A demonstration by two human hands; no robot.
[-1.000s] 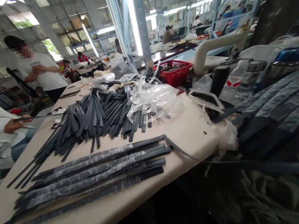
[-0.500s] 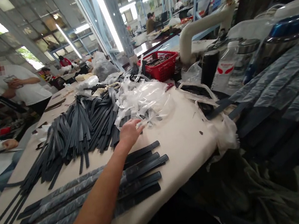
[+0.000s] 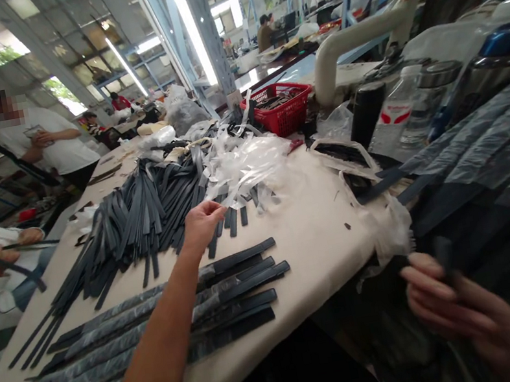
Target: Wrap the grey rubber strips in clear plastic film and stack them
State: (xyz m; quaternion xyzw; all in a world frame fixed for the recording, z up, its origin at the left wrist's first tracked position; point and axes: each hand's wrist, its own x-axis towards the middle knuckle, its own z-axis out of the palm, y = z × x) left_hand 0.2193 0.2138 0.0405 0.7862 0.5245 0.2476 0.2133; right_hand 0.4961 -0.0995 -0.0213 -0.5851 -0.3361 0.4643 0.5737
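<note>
My left hand [image 3: 202,225] reaches over the table with its fingertips pinched at the near edge of a heap of white plastic film [image 3: 247,162]. A piece of the film appears to be between the fingertips. Dark strap ends poke out from under the heap, beside the hand. To its left spreads a big pile of dark flat straps [image 3: 148,203]. My right hand [image 3: 458,306], slightly blurred, is off the table's right edge, thumb and fingers closed on the end of a dark strap [image 3: 443,252]. Nearer me lie several film-wrapped straps [image 3: 232,284] in a row.
A red basket [image 3: 288,113] stands at the table's back. Bottles [image 3: 398,106] and a thick pipe [image 3: 334,55] are at the right, above more wrapped straps [image 3: 488,143]. At the left, a co-worker's hands [image 3: 5,258] hold a strap; another person [image 3: 48,135] stands behind.
My right hand has come into view at the lower right with a strap end. My left hand has drawn back slightly toward the left, fingers now pinched. More strap ends show beneath the film.
</note>
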